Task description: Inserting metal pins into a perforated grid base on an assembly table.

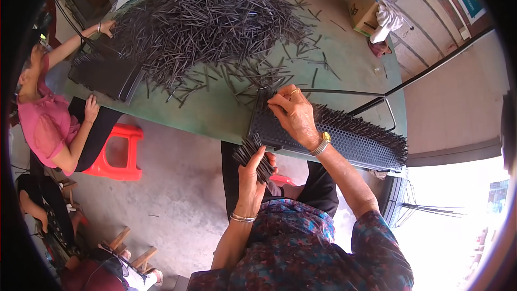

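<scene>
My left hand [251, 180] is closed round a bundle of thin black sticks [249, 153], held just in front of the table edge. My right hand [295, 116] is pinched over the left end of a long black perforated tray [344, 143]. Dark sticks stand at its fingertips, but what lies in the pinch is too small to make out. Rows of black sticks [366, 124] stand upright in holes along the tray's far side, while the near holes show bare. Beyond my hands, a large heap of loose black sticks [215, 21] covers much of the green table [183, 116].
At left, a person in pink [48, 134] sits by another stick-filled black tray [105, 78]. A red stool [121, 153] stands below. A cardboard box [363, 11] with a white cloth [388, 19] is at far right. A black metal rod [425, 75] slants behind my tray.
</scene>
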`<state>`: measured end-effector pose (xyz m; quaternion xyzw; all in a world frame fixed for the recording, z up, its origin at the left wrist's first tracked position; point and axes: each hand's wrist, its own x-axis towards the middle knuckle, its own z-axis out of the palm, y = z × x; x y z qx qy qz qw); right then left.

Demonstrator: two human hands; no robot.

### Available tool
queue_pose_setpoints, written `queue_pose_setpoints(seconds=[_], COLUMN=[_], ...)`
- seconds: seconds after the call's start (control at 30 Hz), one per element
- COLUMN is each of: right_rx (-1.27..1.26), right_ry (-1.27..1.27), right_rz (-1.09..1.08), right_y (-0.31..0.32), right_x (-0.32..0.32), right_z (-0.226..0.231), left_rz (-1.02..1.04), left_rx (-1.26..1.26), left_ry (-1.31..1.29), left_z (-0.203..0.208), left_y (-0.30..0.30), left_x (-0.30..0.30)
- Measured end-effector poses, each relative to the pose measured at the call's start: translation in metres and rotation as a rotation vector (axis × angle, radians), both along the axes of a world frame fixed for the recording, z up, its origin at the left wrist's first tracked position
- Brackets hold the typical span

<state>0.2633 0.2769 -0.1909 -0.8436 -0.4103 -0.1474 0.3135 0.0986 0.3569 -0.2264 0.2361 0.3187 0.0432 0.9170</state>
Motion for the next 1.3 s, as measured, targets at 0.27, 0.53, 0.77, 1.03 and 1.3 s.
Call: queue_pose_setpoints(seconds=[0.27, 0.53, 0.77, 1.03, 1.3], right_rx=[0.061, 0.054, 0.086, 0.139, 0.281], right_ry=[0.525, 1.027, 1.106, 0.917, 0.453], right_rz=[0.038, 0.222, 0.217, 0.093, -0.087], right_y=[-0.016, -0.026, -0.027, -0.033, -0.019], right_x=[-0.028, -0.039, -0.042, -0.033, -0.012], right_z=[0.025, 0.029, 0.029, 0.04, 0.03], left_rz=[0.04, -0.003, -0.018, -0.049, -0.002], left_rx=[-0.054, 0.074, 0.116, 0.048, -0.101], left_ry=[-0.036, -0.028, -0.012, 0.015, -0.014], left_z=[0.011, 0.025, 0.022, 0.019, 0.008], left_y=[-0.003, -0.007, -0.006, -0.003, -0.01], left_x=[0.001, 0.002, 0.001, 0.005, 0.001])
